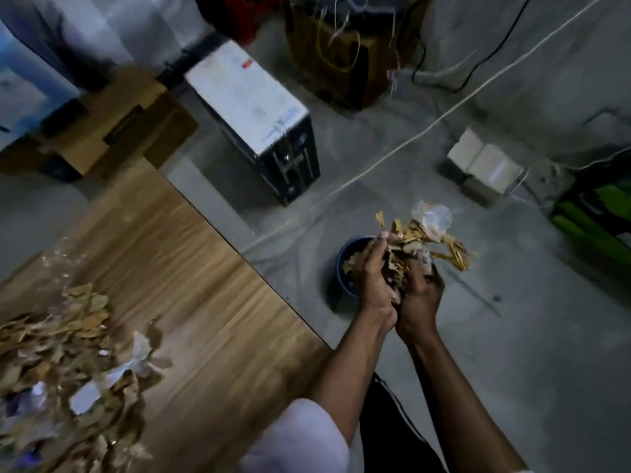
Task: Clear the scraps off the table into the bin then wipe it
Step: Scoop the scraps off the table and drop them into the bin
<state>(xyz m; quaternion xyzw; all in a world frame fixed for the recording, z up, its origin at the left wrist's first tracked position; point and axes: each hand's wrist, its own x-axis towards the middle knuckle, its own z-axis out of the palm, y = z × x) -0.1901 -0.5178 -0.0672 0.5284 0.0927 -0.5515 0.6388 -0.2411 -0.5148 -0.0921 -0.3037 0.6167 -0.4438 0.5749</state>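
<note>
Both hands are cupped together around one bundle of scraps [415, 245], the left hand [372, 278] and right hand [421, 295] pressed side by side at the heels, fingers curled up and closed on the load. Dry brown leaves and a crumpled bit of clear plastic spill out past the fingertips, fanning away from the person and to the right. Forearms reach forward and converge at the wrists, out over the floor beyond the table's edge.

Left of the hands lies the wooden table [211, 268], its long edge running diagonally from far left toward the person's body. A large heap of leftover scraps [65, 356], leaves mixed with white paper bits, sits on it well to the left of the hands and nearer the person.

Directly below and just behind the left hand stands the blue bin [341, 264] on the concrete floor, partly hidden by the fingers, with leaves already inside.

Farther ahead and left a black-and-white box [256, 114] rests on the floor; a pale cord [426, 131] crosses diagonally beyond the hands.
</note>
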